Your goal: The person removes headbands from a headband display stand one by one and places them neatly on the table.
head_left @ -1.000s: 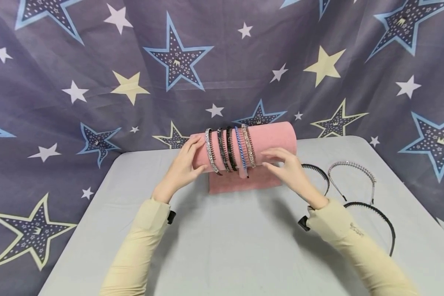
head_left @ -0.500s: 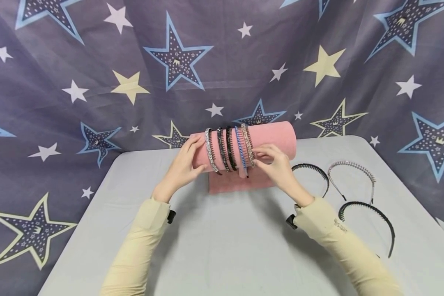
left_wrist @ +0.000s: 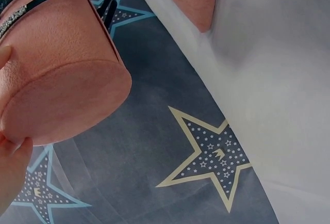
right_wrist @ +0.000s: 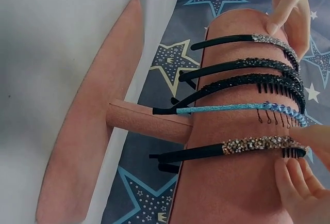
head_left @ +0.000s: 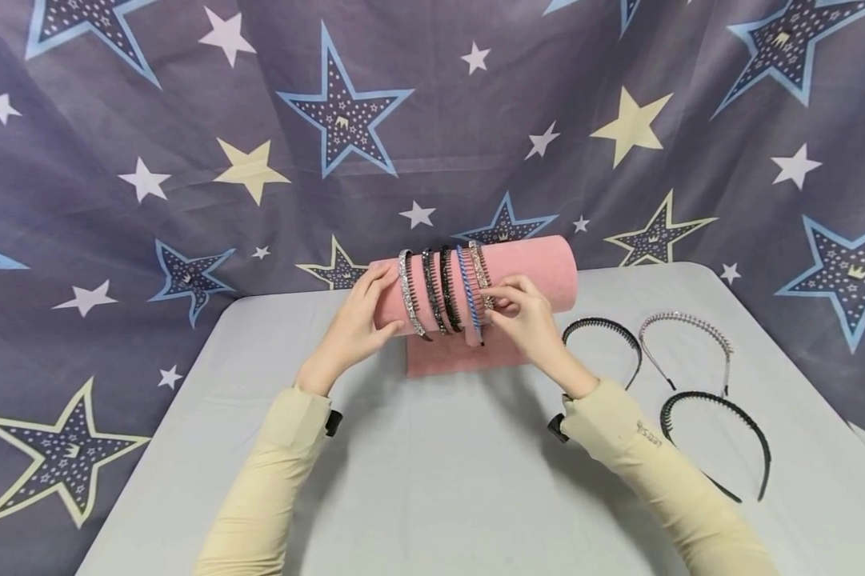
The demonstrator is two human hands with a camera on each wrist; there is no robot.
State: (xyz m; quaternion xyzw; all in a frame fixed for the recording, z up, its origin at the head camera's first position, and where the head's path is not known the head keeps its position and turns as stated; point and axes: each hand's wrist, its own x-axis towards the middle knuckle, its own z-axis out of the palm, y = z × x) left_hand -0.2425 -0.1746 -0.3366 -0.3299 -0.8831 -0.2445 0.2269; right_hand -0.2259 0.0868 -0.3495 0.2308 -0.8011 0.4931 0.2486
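A pink padded headband stand [head_left: 536,264] lies across the back of the table, its roll held up on a short post. Several headbands ring the roll: a silver one [head_left: 408,292] at the left, two black ones, a blue one [right_wrist: 216,108], and a gold-glitter one [right_wrist: 252,145] furthest right. My left hand [head_left: 356,316] grips the left end of the roll, thumb low and fingers over the top. With thumb and fingers, my right hand [head_left: 533,324] pinches the gold-glitter headband at its decorated front, which the fingers partly hide.
On the table's right side lie three loose headbands: a black one [head_left: 605,322], a pale sparkly one [head_left: 684,318] and another black one [head_left: 752,428] nearer the front. A star-patterned cloth [head_left: 432,120] hangs close behind the stand. The stand's flat pink base [right_wrist: 98,126] rests on the table.
My right hand has moved left along the roll, from bare pink padding to the gold-glitter headband, and now pinches it. The left hand keeps its grip on the roll's end.
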